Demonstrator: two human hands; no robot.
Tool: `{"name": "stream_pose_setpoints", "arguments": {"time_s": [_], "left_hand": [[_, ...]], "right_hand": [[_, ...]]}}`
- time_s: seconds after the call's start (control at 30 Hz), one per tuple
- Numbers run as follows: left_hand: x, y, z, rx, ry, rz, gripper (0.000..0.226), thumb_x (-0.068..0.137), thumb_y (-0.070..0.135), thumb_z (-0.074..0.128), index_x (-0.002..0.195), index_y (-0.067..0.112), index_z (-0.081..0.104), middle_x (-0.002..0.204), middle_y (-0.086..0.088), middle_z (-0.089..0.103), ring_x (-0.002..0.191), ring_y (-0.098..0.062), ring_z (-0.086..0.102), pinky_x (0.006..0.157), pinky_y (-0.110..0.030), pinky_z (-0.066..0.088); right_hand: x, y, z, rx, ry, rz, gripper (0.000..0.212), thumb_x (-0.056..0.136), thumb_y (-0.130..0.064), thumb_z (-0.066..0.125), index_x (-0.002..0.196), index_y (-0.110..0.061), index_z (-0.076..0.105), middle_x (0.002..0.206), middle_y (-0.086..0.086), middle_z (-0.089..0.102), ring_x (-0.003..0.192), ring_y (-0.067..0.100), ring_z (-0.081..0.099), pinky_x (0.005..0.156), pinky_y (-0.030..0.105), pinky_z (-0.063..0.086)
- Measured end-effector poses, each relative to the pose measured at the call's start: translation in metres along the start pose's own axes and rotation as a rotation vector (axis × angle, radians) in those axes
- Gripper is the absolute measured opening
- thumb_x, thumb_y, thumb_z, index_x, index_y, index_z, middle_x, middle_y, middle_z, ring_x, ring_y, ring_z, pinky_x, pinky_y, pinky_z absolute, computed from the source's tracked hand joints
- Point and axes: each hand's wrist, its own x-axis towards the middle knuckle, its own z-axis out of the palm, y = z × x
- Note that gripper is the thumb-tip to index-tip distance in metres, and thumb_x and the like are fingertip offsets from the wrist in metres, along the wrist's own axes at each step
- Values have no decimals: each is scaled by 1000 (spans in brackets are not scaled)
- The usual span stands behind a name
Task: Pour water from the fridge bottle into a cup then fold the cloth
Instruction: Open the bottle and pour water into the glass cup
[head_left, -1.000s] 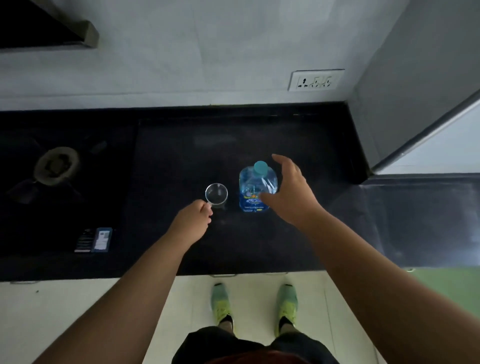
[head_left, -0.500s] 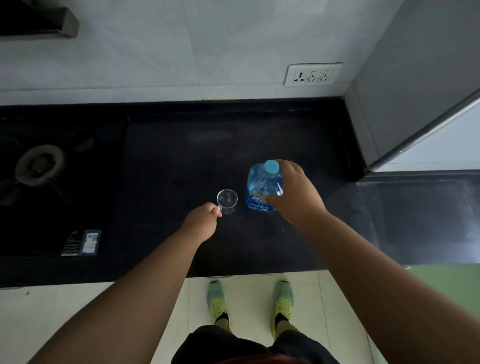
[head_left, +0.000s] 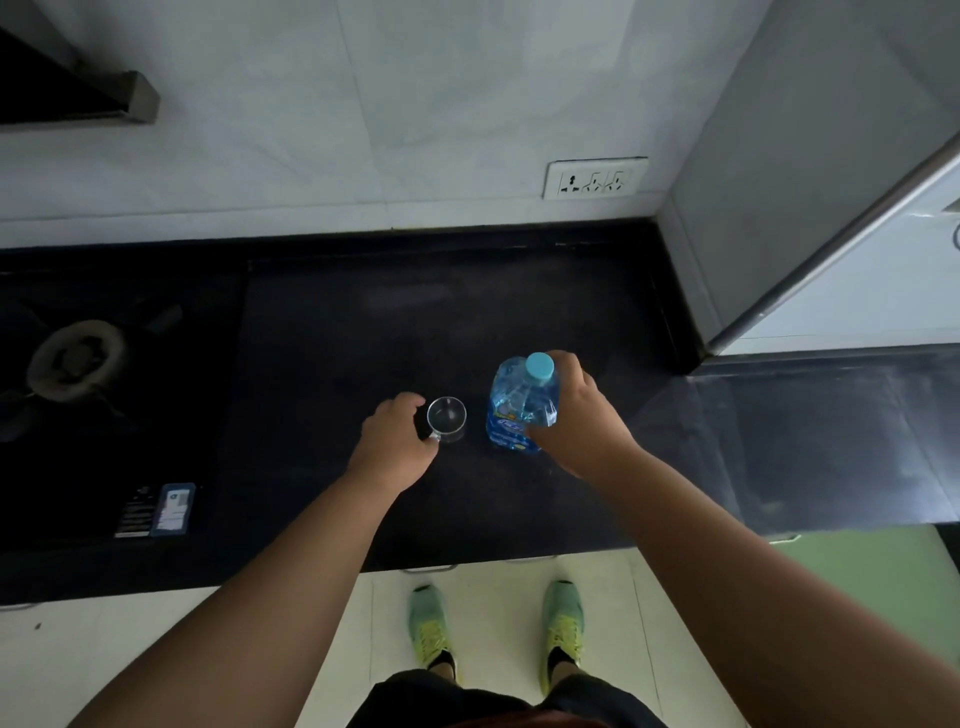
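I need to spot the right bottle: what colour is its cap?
Light blue cap on the bottle, seen in the head view.

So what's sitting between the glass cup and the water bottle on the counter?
Nothing: the head view shows only bare black counter between the cup and the bottle.

The black counter (head_left: 363, 322) carries a glass cup (head_left: 447, 418) and, just beside it, a capped blue bottle (head_left: 514, 410).

bottle (head_left: 519, 410): clear blue, capped, upright on counter | cup (head_left: 446, 417): clear glass, upright, just left
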Motion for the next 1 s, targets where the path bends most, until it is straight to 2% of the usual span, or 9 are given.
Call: {"name": "stream_pose_setpoints", "arguments": {"time_s": [0.07, 0.2, 0.3, 0.43, 0.5, 0.67, 0.8, 0.87, 1.0], "left_hand": [[-12, 22, -12, -48, 23, 146, 77, 86, 25, 83, 152, 29, 44, 156, 2, 45, 143, -23, 44, 114, -41, 44], [-39, 68, -39, -83, -140, 394, 104, 79, 27, 90, 160, 38, 27, 167, 11, 27, 154, -13, 28, 125, -42, 32], [-59, 98, -62, -136, -160, 502, 112, 74, 27, 94, 160, 44, 23, 163, 18, 30, 149, -6, 33, 123, -44, 38], [-86, 130, -90, -213, -89, 623, 102, 80, 37, 90, 155, 49, 22, 154, 20, 42, 136, 1, 49, 110, -27, 47], [-99, 142, -103, -234, -26, 661, 94, 79, 44, 88, 151, 48, 28, 150, 19, 47, 130, 2, 53, 104, -21, 48], [-132, 163, -131, -283, 106, 731, 88, 69, 51, 93, 139, 52, 40, 143, 23, 49, 129, 1, 54, 105, -30, 53], [-156, 180, -148, -445, 117, 786, 87, 69, 41, 95, 138, 53, 43, 141, 20, 55, 131, -13, 60, 105, -44, 56], [-167, 187, -155, -515, 100, 813, 87, 67, 41, 94, 136, 56, 44, 140, 20, 56, 131, -18, 61, 104, -46, 56], [-183, 193, -166, -581, 66, 826, 85, 65, 42, 93, 134, 57, 46, 138, 20, 58, 130, -18, 63, 103, -46, 57]], "right_hand": [[-3, -1, -2, 8, -8, -6, 83, 82, -19, 83, 143, -38, 30, 143, 2, 50, 125, 31, 58, 97, 50, 56], [-17, -7, -22, 26, 20, -86, 80, 79, -23, 84, 142, -43, 39, 142, -6, 51, 129, 28, 49, 102, 47, 50], [-35, -17, -52, 119, 57, -203, 81, 72, -25, 87, 137, -47, 44, 132, -21, 53, 127, 20, 51, 105, 46, 51], [-58, -29, -97, 310, 90, -265, 84, 72, -21, 94, 139, -41, 48, 123, -21, 62, 113, 4, 65, 93, 31, 62], [-70, -33, -115, 403, 79, -292, 83, 73, -14, 94, 139, -39, 51, 123, -19, 66, 111, 2, 68, 95, 32, 62], [-90, -34, -135, 642, -29, -330, 89, 74, -19, 95, 148, -36, 47, 139, -10, 65, 129, 15, 63, 111, 47, 50], [-105, -41, -143, 825, -229, -363, 93, 77, 2, 88, 151, -33, 42, 137, 0, 67, 129, 23, 65, 100, 43, 58], [-110, -46, -146, 818, -247, -390, 92, 77, 10, 84, 148, -32, 43, 133, 0, 70, 124, 23, 69, 97, 40, 60], [-120, -55, -154, 850, -234, -395, 84, 77, 10, 84, 144, -27, 48, 130, 4, 72, 120, 24, 71, 93, 40, 62]]}}
